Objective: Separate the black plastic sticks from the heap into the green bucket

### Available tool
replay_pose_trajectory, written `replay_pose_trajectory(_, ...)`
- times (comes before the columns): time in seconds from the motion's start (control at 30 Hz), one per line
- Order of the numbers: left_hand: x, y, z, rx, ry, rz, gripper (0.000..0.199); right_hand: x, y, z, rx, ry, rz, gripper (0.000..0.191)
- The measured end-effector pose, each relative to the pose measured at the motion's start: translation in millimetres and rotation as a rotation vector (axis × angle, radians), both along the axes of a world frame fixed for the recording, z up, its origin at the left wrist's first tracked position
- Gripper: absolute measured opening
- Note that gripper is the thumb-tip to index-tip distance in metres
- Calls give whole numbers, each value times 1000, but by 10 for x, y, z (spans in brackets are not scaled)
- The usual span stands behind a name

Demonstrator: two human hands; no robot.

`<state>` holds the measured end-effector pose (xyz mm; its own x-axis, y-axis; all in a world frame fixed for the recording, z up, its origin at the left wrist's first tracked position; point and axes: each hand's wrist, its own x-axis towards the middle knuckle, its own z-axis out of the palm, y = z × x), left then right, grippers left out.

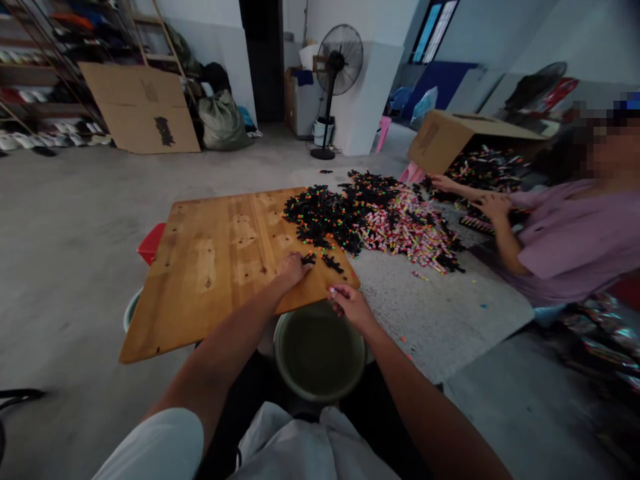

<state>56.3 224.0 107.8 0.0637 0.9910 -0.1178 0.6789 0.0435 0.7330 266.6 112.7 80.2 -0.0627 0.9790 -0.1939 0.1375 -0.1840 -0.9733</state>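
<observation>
Hand (L) (291,269) pinches blk piece (309,259), R hand (350,302) curled nr bucket (320,363).

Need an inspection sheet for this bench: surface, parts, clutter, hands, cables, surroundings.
Surface: wooden board, dark-spotted; grey surface beside it.
Job's things: black pieces heaped beside pink pieces; one loose black piece on the board.
Clutter: bucket between the person's legs.
Hands: left hand, fingers closed on a small black part; right hand pinches a tiny item, too small to identify.
Cables: dark cord-like loop, floor left.
Surroundings: pedestal fan, cardboard box, co-worker right.
</observation>
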Motion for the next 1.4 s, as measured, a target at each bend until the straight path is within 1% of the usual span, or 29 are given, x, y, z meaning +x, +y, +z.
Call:
replay_pose_trajectory(0.1,62,-79,72,-52,-139,13,33,121,-136,58,-27,61,-61,42)
replay_pose_trajectory(0.2,122,-281,129,-95,-272,-1,31,181,-267,172,-5,118,-104,40)
replay_pose_trajectory(0.23,150,-370,148,-114,-361,6,30,182,-311,219,10,144,-110,39)
replay_pose_trajectory(0.27,184,-467,168,-138,-493,29,30,172,-356,270,25,173,-112,38)
replay_pose_trajectory(0.37,311,-762,256,-210,-1028,175,28,75,-496,430,59,265,-104,39)
replay_pose_trajectory(0.4,356,-852,298,-214,-1177,221,29,23,-545,482,64,292,-94,39)
replay_pose_trajectory(0.47,437,-1003,396,-195,-1342,258,29,-96,-642,580,71,334,-62,39)
replay_pose_trajectory(0.53,498,-1112,503,-169,-1420,244,31,-217,-728,663,81,370,-30,39)
replay_pose_trajectory(0.63,546,-1214,643,-143,-1458,190,43,-354,-812,754,109,427,-26,37)
replay_pose_trajectory(0.77,569,-1286,742,-75,-1453,190,45,-425,-845,815,137,471,-45,37)
replay_pose_trajectory(0.97,596,-1353,788,69,-1407,202,42,-444,-860,840,147,480,-62,35)
replay_pose_trajectory(1.13,607,-1374,800,143,-1344,231,38,-480,-907,837,191,368,-122,33)
replay_pose_trajectory(1.23,618,-1384,815,175,-1303,247,35,-491,-930,839,191,329,-148,34)
replay_pose_trajectory(1.3,628,-1395,836,177,-1290,259,34,-489,-928,839,161,365,-147,35)
replay_pose_trajectory(1.4,637,-1410,869,130,-1280,276,35,-475,-906,836,73,495,-106,36)
